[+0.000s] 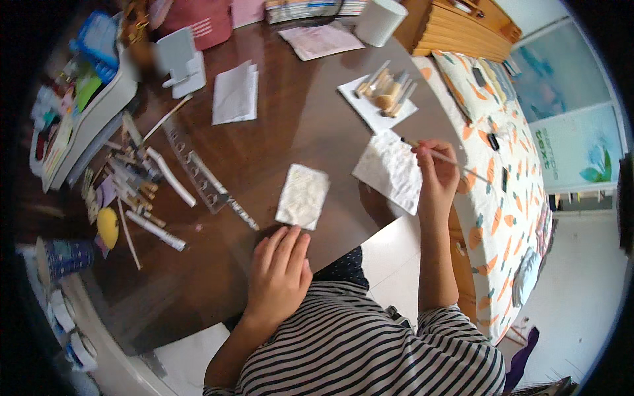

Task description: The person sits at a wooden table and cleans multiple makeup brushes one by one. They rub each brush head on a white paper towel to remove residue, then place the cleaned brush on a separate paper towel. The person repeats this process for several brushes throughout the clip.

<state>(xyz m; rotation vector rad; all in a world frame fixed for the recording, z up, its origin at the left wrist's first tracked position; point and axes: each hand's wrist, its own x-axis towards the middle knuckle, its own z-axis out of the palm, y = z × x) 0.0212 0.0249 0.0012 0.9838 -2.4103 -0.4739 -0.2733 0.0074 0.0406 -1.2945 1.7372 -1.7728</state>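
My right hand (438, 166) pinches a slim brush (448, 159) with a pale handle. The brush's dark tip points left, over a crumpled white tissue (389, 166). Beyond that tissue lies a white sheet (354, 96) bearing several makeup brushes (389, 89) with tan bristles and clear or pale handles. My left hand (280, 277) rests palm down on the brown table (208, 267), holding nothing. Its fingertips reach the near edge of a smaller folded tissue (302, 197) with faint yellowish marks.
A pile of pens and markers (131, 183), a ruler (190, 168) and a yellow object (107, 227) lie left. Folded white paper (235, 94), a phone stand (183, 64) and a white roll (381, 22) stand or lie farther back. A bed (490, 198) adjoins the right.
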